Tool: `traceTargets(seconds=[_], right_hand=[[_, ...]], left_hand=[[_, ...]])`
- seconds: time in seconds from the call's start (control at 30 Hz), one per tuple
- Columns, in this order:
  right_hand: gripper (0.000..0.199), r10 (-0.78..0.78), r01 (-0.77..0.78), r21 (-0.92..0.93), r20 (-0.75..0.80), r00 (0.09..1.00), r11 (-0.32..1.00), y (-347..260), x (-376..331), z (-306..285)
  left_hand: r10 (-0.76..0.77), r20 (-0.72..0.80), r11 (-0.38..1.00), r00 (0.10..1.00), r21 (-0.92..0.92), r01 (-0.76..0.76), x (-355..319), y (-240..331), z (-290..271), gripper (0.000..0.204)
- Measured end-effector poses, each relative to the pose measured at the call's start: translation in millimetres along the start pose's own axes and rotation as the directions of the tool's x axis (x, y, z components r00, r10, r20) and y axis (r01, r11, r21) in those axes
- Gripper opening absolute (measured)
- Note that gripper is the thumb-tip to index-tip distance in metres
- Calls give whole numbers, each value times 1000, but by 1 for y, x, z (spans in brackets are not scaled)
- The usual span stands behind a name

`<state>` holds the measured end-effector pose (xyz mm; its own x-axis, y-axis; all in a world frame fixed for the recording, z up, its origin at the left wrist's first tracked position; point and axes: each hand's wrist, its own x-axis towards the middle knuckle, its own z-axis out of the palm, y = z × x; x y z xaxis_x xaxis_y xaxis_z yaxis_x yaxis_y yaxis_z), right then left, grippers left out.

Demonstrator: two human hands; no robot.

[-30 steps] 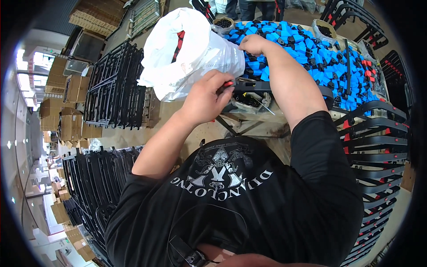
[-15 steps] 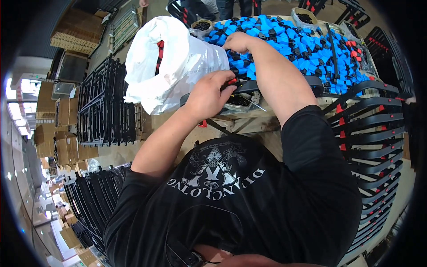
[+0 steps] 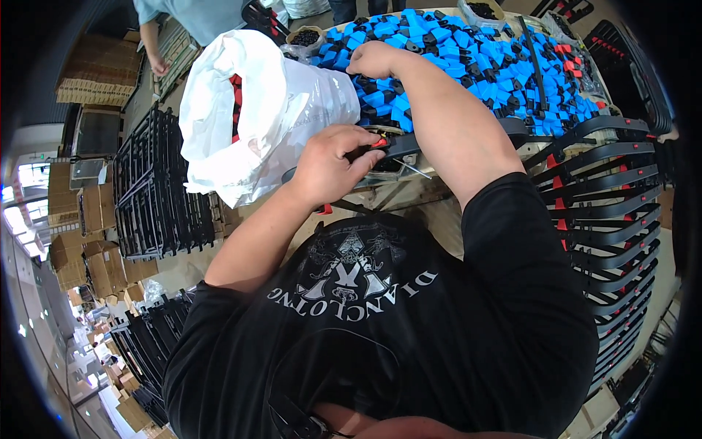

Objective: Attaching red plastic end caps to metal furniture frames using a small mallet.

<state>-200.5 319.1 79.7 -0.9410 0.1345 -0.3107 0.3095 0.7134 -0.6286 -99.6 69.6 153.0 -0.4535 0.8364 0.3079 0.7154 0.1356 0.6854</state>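
My left hand (image 3: 333, 161), at the centre of the frame, grasps between thumb and fingers a small red part (image 3: 379, 143) lying against a long black bar (image 3: 404, 146). The bar spans the frame's middle, emerging at left below the white bag and passing behind my right forearm (image 3: 453, 110). My right hand (image 3: 376, 58), at upper centre, is bent downward at the border between the bag and the pile; its fingertips are hidden, and whether they grip anything I cannot tell.

The white plastic bag (image 3: 314, 99), upper left of centre, gapes open with red pieces (image 3: 237, 110) visible inside. Blue and black pieces (image 3: 475, 62) are heaped across the upper right. Two tubs of small black parts, the left tub (image 3: 301, 50) and the right tub (image 3: 488, 23), border the heap at the top. A thin metal rod (image 3: 418, 171) projects below the bar. Curved black bars with red fittings (image 3: 614, 194) are stacked at right; black frames (image 3: 164, 190) stand at left. Upper left, another person (image 3: 194, 18).
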Motion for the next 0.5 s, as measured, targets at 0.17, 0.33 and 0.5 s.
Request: traceTargets(seconds=[0.17, 0.33, 0.5], right_hand=[[38, -143, 138, -49, -118, 983, 989, -1, -7, -6], [38, -232, 268, 24, -432, 871, 963, -38, -39, -42], [36, -341, 242, -284, -382, 859, 928, 16, -76, -63]], left_hand=[[83, 6, 995, 997, -59, -82, 8, -8, -2, 11], [35, 27, 996, 999, -89, -33, 0, -5, -4, 11], [-150, 62, 979, 987, -128, 157, 3, 0, -6, 11]])
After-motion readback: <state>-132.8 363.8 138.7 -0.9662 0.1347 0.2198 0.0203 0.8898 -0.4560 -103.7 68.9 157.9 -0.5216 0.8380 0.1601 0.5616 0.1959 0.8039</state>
